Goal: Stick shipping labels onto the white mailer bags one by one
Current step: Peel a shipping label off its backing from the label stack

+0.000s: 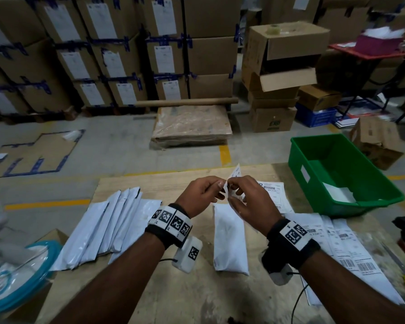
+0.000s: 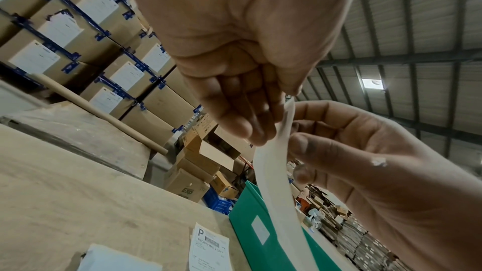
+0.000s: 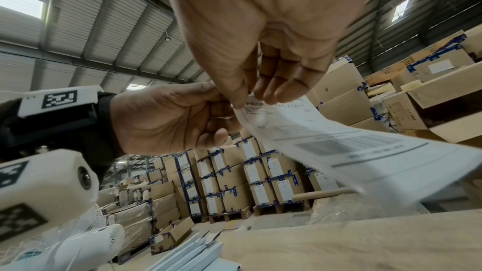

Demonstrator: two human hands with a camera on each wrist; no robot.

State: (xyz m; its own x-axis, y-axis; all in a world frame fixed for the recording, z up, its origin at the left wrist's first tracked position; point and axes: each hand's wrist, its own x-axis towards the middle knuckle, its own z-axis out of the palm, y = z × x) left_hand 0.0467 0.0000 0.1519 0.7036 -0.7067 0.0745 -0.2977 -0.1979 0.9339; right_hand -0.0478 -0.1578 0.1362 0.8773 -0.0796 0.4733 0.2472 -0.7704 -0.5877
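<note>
1. Nearest to me on the counter (image 1: 255, 307), the single mailer bag (image 1: 229, 239) lies just below my hands, at about 6 o'clock from them. Its long axis runs from me outward, 6 to 12. It is smooth white plastic, a padded oblong, with no label on its upper face.
2. Above it I hold the shipping label (image 3: 326, 131) in the air. My left hand (image 1: 202, 195) pinches one corner between thumb and forefinger; my right hand (image 1: 248, 197) pinches the same corner from the other side. I judge that I am parting the label from its backing.
3. The label is thin, limp paper: barcode and print on the face, plain white on the back, and it curves under its own weight. My right hand is the nearer to the bag, almost directly over its far end.
4. At 9 o'clock, a fanned row of further white mailer bags (image 1: 108, 225) lies slantwise, overlapping.
5. At 3 o'clock, loose printed label sheets (image 1: 351, 249) are spread flat.
6. Farther, at 2 o'clock, sits a green plastic bin (image 1: 337, 169), rigid and glossy.
7. Beyond, stacked cardboard boxes (image 1: 117, 54) stand at 12 o'clock.
</note>
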